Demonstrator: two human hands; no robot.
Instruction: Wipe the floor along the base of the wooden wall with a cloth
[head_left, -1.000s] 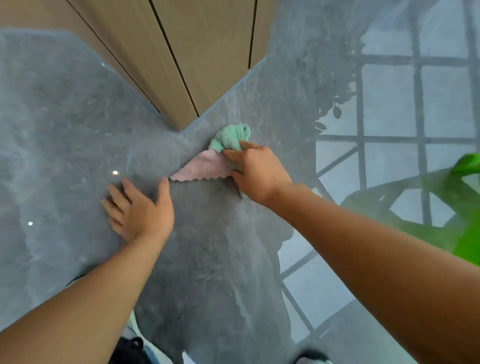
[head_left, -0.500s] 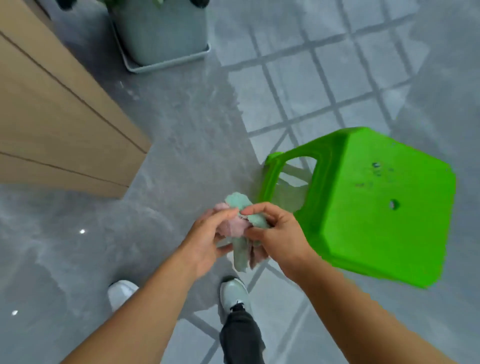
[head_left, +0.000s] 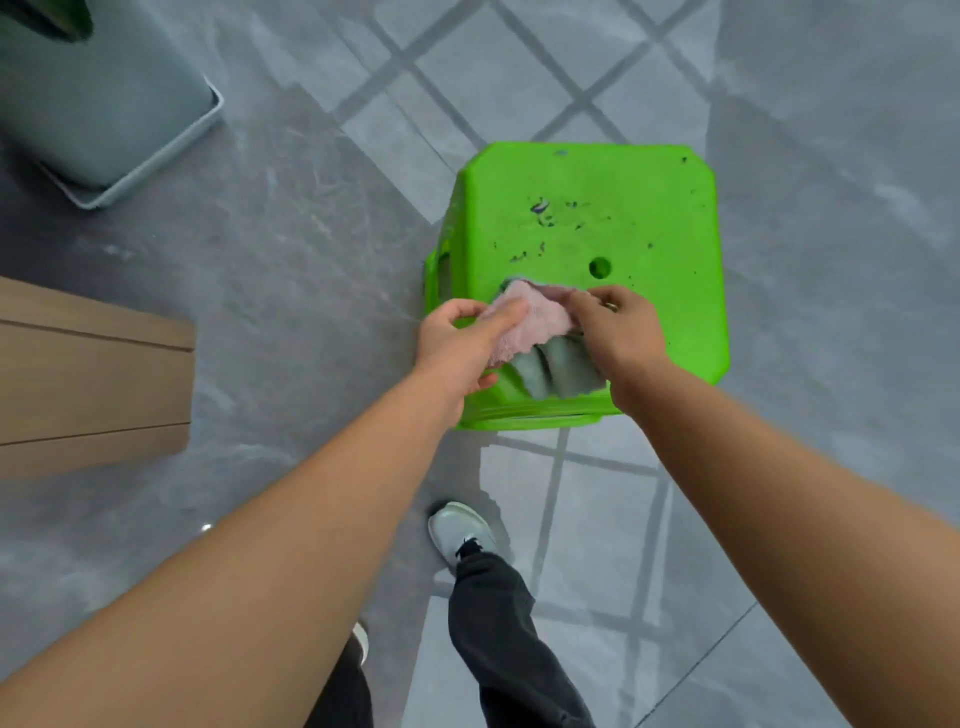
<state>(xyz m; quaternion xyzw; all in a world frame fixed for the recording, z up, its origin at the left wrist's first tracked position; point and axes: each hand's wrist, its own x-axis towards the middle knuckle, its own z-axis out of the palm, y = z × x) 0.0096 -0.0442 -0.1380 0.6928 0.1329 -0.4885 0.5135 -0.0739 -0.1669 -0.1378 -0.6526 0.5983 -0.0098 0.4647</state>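
Both hands hold the cloth (head_left: 540, 340), pink on one face and grey-green on the other, above the near edge of a green plastic stool (head_left: 587, 228). My left hand (head_left: 460, 343) pinches its left side and my right hand (head_left: 618, 332) grips its right side; the grey-green part hangs down between them. The wooden wall (head_left: 88, 379) ends at the left edge, well away from the cloth. Grey glossy floor (head_left: 291, 270) lies between the wall and the stool.
A grey-green planter on a tray (head_left: 98, 104) stands at the top left. My leg in dark trousers (head_left: 498, 618) and a grey shoe (head_left: 460, 530) are below the hands. Window reflections cross the floor tiles around the stool.
The cloth left the floor at the wall's corner. Both hands took it, and I turned right and stood over the green stool, spreading the cloth wider between my hands.
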